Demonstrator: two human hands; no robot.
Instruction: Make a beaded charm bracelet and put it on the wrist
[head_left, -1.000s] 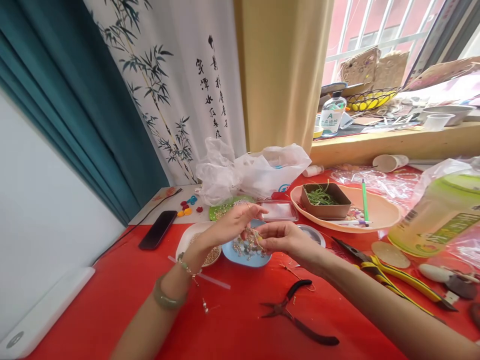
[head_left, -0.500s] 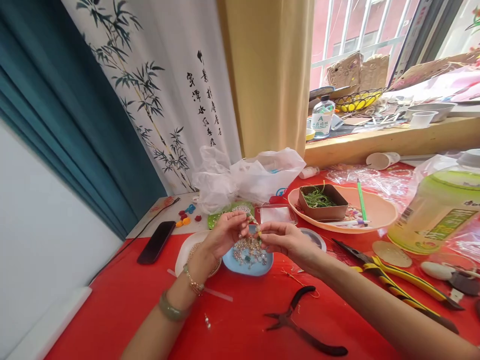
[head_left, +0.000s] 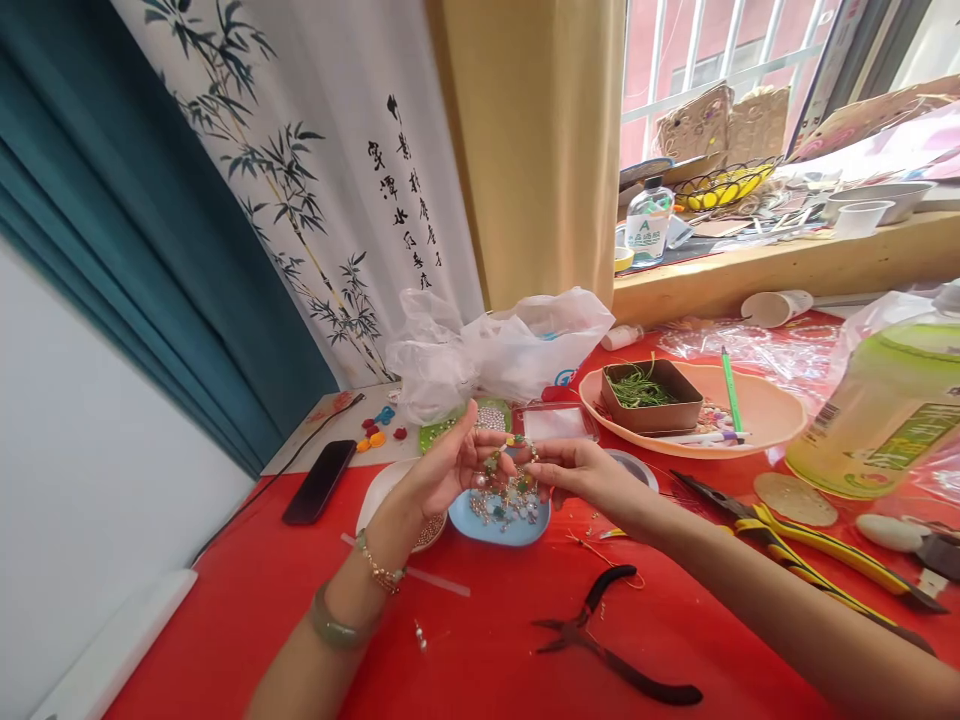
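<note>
Between my two hands, over the blue dish (head_left: 499, 535), hangs a beaded bracelet (head_left: 516, 441) with green, yellow and pale beads. My left hand (head_left: 450, 470) is closed on its left side, the thumb raised and the fingers curled beneath. Thumb and fingers of my right hand (head_left: 583, 476) pinch its right side. Clear, pearly and green beads with gold-coloured pieces lie in the blue dish. Partly behind my left wrist is a white dish (head_left: 377, 497) of small gold-coloured beads. Black-handled pliers (head_left: 581, 632) lie in front on the red tabletop.
A phone (head_left: 321, 482) lies on the left. Yellow-and-black pliers (head_left: 795, 545) rest on the right, near a large yellow-green jug (head_left: 877, 410). Behind are a peach tray (head_left: 780, 425) with a brown box (head_left: 652, 412), a green bead tray (head_left: 433, 437) and plastic bags (head_left: 525, 350).
My left hand has turned, its thumb now up and its palm more open to view. More of the bracelet shows, spread between both hands. The view has shifted slightly.
</note>
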